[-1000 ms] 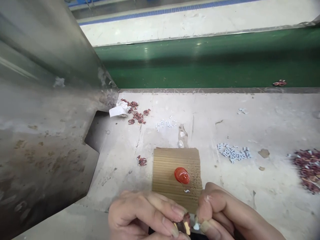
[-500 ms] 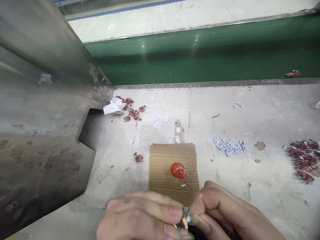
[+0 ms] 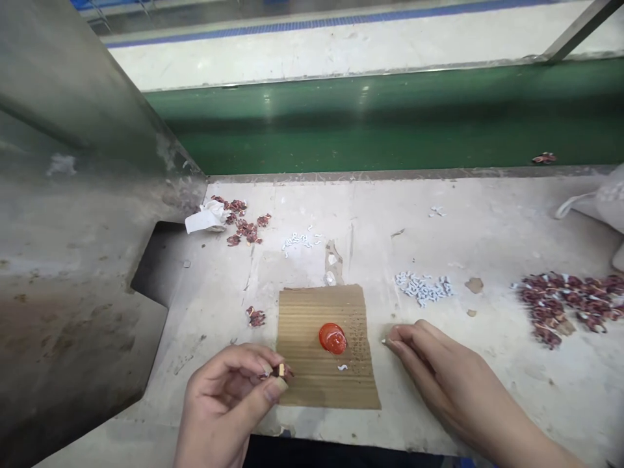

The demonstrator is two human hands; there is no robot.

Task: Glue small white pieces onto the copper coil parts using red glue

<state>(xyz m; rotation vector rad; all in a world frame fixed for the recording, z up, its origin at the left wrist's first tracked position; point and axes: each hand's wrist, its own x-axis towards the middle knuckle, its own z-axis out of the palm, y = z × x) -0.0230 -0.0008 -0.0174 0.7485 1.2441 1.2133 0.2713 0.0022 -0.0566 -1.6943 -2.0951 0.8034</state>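
Note:
My left hand pinches a small dark red figure with a yellow part, over the left edge of the cardboard. My right hand is right of the cardboard, its thumb and fingertips pressed together; a tiny pale tip shows there, too small to name. A glossy red blob lies on the cardboard, and a small white curved piece sits just below it. One dark red figure rests left of the cardboard. A pile of pale blue-grey curved pieces lies beyond my right hand.
Dark red figures form a large pile at right and a smaller one beside crumpled white paper. Small white pieces lie behind the cardboard. A metal panel stands at left; a green strip runs along the back.
My hands have moved apart from near each other. The left, with the figure, is now at the cardboard's left edge; the right has moved rightward. The view has shifted, showing more at the right.

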